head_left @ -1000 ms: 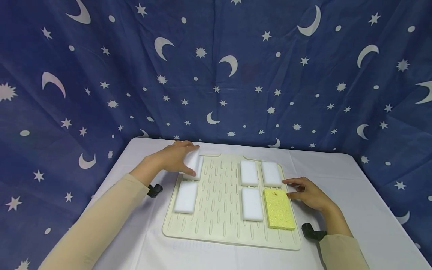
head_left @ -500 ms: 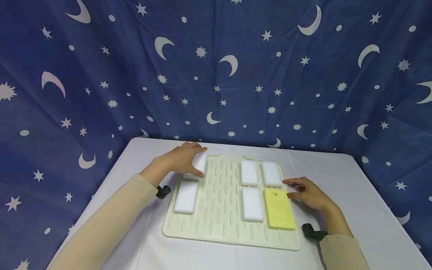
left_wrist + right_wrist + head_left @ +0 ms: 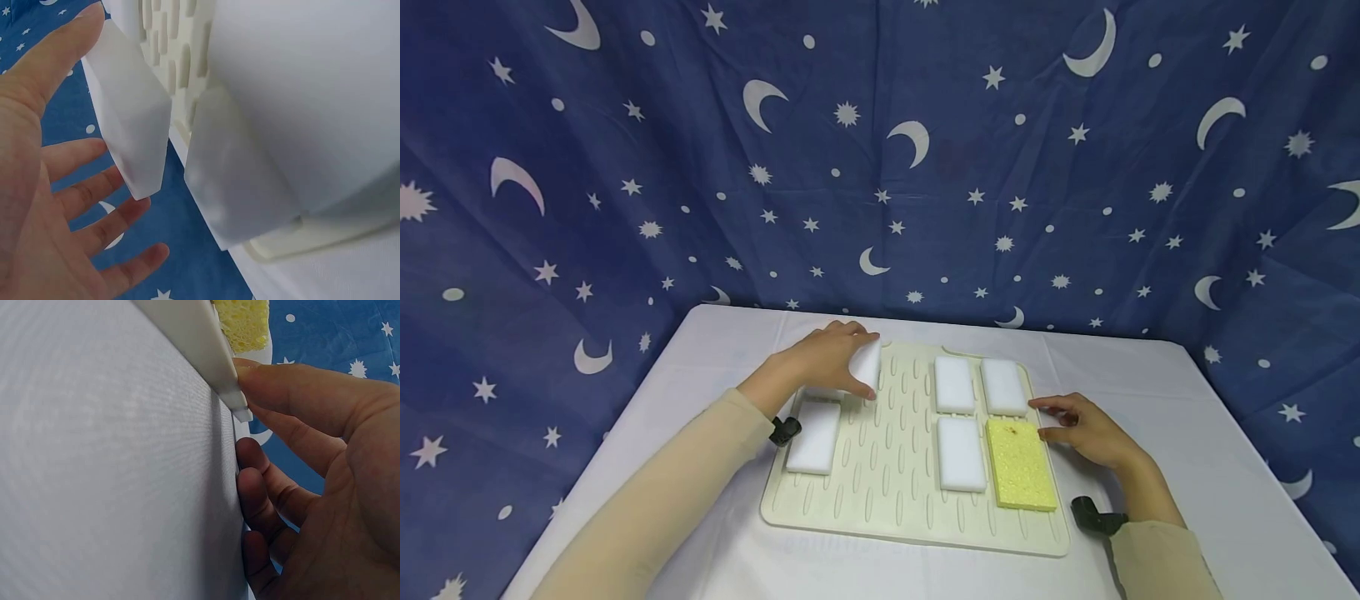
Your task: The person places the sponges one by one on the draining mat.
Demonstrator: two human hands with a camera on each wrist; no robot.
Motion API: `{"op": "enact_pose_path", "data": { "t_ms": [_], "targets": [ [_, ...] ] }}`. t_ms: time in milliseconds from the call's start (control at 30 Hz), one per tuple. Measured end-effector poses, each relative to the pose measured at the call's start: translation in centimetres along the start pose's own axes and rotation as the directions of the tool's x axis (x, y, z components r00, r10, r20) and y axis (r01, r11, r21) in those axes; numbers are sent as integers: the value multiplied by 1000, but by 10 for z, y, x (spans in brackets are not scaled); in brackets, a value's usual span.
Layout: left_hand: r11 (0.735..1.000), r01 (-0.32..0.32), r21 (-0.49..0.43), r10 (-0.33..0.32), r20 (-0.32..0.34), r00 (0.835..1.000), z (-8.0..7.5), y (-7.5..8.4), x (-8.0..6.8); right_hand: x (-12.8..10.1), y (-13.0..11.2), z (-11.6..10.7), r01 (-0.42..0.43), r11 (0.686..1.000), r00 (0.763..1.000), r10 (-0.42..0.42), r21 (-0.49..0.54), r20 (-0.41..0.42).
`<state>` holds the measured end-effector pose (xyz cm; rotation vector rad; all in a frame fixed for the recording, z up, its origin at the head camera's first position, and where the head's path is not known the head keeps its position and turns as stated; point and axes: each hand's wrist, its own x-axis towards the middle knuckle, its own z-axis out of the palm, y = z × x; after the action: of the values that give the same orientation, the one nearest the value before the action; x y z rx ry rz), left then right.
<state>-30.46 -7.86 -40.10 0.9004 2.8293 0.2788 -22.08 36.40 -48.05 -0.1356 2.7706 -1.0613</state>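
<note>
My left hand (image 3: 823,360) holds a white sponge block (image 3: 867,362) between thumb and fingers at the mat's back left. In the left wrist view this white sponge (image 3: 132,115) stands tilted in the grip, beside another white sponge (image 3: 234,181) on the mat. That second sponge is mostly hidden by the hand in the head view. My right hand (image 3: 1086,429) rests at the drying mat's right edge, fingers loosely bent; the thumb (image 3: 294,387) touches the mat's rim (image 3: 222,381). Close by lie a yellow sponge (image 3: 1021,465) and a white sponge (image 3: 1003,387).
The cream ridged drying mat (image 3: 887,500) lies on a white-covered table (image 3: 1157,392). White sponges (image 3: 953,385) stand in the right half, another white sponge (image 3: 961,454) in front, and one white sponge (image 3: 814,437) at left. A blue curtain (image 3: 880,167) hangs behind.
My left hand has moved to the right with the white sponge, from over the back-left sponge to its right side. The right hand has stayed in place.
</note>
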Motion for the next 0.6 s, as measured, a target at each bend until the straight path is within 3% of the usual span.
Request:
{"op": "enact_pose_path", "data": {
  "t_ms": [600],
  "targets": [
    [1000,26,-2,-26,37,999,16,12,14,0,1,0,4,1000,1000,-4,4,1]
  ]
}}
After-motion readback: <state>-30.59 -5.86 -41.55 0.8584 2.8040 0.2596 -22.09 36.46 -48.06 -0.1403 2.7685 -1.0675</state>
